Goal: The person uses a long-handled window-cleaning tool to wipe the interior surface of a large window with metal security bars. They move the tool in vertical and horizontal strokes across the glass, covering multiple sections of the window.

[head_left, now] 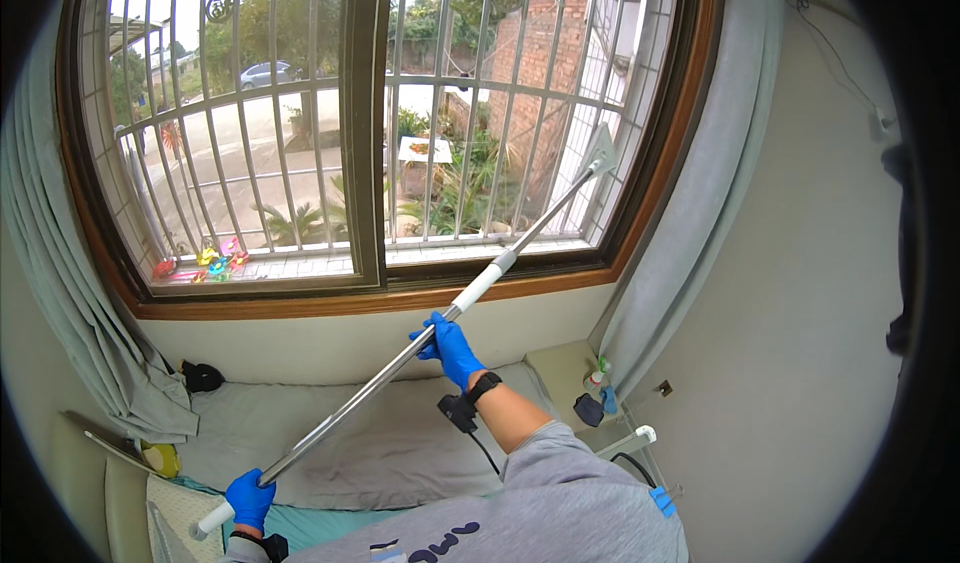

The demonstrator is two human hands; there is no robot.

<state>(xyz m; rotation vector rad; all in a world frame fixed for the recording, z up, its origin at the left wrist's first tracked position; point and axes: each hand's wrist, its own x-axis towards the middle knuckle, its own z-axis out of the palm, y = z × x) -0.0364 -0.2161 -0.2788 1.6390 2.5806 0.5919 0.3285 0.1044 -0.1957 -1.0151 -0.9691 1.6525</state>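
Note:
A long telescopic cleaning mop (370,388) slants from the lower left up to the window. Its metal pole has white grips, and a flat triangular head (601,153) sits at the far end, over the right part of the window. Whether the head touches glass cannot be made out. My left hand (250,501), in a blue glove, is closed around the pole near its white lower end. Further up, just below the middle white sleeve, my right hand (452,351), also blue-gloved, is wrapped around the pole.
The brown-framed window (370,306) has metal bars (280,153) behind it. Grey curtains (690,253) hang at both sides. Below stands a bed with grey bedding (350,433). At its right, a small cabinet (560,368) bears a few items. Colourful pinwheels (222,259) lie on the sill.

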